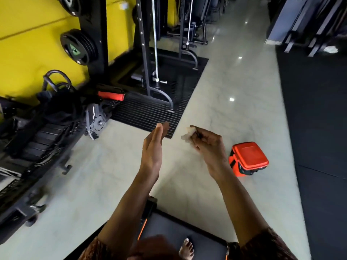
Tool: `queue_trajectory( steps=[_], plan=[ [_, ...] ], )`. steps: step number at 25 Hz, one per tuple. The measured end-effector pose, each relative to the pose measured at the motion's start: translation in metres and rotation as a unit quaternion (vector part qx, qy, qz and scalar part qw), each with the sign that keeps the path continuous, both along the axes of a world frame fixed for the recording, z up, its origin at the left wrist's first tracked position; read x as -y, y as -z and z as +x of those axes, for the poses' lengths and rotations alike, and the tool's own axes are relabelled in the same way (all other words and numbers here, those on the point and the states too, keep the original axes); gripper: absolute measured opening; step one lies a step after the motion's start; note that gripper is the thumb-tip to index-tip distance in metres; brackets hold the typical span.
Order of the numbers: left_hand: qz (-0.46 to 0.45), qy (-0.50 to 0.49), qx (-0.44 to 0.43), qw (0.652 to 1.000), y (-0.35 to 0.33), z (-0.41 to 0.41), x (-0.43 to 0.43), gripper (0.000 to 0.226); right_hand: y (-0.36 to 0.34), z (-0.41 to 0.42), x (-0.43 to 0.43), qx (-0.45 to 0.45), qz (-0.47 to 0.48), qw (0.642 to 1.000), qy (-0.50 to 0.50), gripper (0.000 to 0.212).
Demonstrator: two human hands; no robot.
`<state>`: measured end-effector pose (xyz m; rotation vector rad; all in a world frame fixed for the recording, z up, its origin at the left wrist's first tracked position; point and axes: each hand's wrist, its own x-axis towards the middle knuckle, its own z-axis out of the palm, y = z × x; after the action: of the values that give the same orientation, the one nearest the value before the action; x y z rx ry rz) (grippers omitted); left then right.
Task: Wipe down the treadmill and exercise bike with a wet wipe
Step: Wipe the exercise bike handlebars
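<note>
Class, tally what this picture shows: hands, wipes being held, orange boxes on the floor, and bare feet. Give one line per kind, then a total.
hands: 2 (left hand, right hand)
wipe: 1
orange box: 1
bare foot: 1
Total: 5

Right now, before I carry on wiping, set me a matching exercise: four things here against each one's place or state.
Things: 1 crumpled white wet wipe; 2 left grip; 3 orange square hard-shell box; 4 black round weight plates.
States: A on the pale floor; B open, empty; C pinched in the right grip; D racked by the yellow wall.
Pairs: 1-C, 2-B, 3-A, 4-D.
</note>
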<state>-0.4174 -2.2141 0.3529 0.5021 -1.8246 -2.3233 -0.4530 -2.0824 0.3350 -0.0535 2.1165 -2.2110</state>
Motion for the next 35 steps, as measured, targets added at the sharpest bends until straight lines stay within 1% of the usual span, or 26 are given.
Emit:
queue_trajectory(
  steps=[3,6,9,12,15,19,21,23,24,27,29,30,32,34,35],
  plan=[
    [0.004,-0.015,0.027,1.0,0.001,-0.032,-0.006,0.044,0.003,-0.044,-0.005,0.01,0.003,1.0,-0.013,0.019],
    [0.014,-0.044,0.036,0.998,0.009,-0.069,-0.003,0.045,0.009,-0.08,0.003,0.022,-0.006,0.998,-0.061,0.018],
    [0.011,-0.051,0.027,0.998,0.037,-0.119,0.004,0.045,0.033,-0.127,0.014,0.016,-0.013,0.997,-0.077,0.029],
    [-0.007,-0.05,0.006,0.999,0.085,-0.175,0.021,0.047,0.078,-0.184,0.032,0.022,-0.031,0.996,-0.086,0.028],
    [-0.016,-0.071,-0.017,0.997,0.145,-0.238,0.057,0.048,0.136,-0.251,0.071,0.025,-0.038,0.994,-0.1,0.04],
    [-0.031,-0.143,-0.044,0.988,0.247,-0.334,0.127,0.049,0.231,-0.358,0.155,0.012,-0.052,0.985,-0.165,0.031],
    [-0.025,-0.185,-0.045,0.981,0.264,-0.357,0.157,0.048,0.24,-0.389,0.196,0.016,-0.053,0.977,-0.205,0.027],
    [-0.01,-0.247,-0.045,0.968,0.256,-0.368,0.192,0.046,0.231,-0.414,0.236,0.035,-0.065,0.964,-0.257,0.022],
    [-0.015,-0.279,-0.048,0.959,0.247,-0.374,0.213,0.046,0.22,-0.428,0.258,0.037,-0.071,0.958,-0.275,0.023],
    [-0.052,-0.349,-0.057,0.934,0.223,-0.39,0.277,0.041,0.203,-0.466,0.333,0.003,-0.066,0.94,-0.335,0.028],
    [-0.058,-0.375,-0.061,0.923,0.222,-0.399,0.313,0.038,0.205,-0.482,0.381,-0.011,-0.061,0.926,-0.373,0.03],
    [-0.06,-0.398,-0.058,0.914,0.225,-0.404,0.335,0.041,0.209,-0.491,0.409,-0.009,-0.058,0.918,-0.393,0.029],
    [-0.063,-0.451,-0.049,0.889,0.232,-0.41,0.382,0.044,0.221,-0.505,0.469,-0.012,-0.044,0.892,-0.45,0.03],
    [-0.05,-0.523,-0.042,0.85,0.231,-0.407,0.423,0.043,0.225,-0.508,0.529,-0.013,-0.039,0.864,-0.502,0.03],
    [-0.061,-0.55,-0.036,0.832,0.229,-0.403,0.444,0.043,0.224,-0.506,0.561,-0.014,-0.048,0.847,-0.53,0.03]
  ],
)
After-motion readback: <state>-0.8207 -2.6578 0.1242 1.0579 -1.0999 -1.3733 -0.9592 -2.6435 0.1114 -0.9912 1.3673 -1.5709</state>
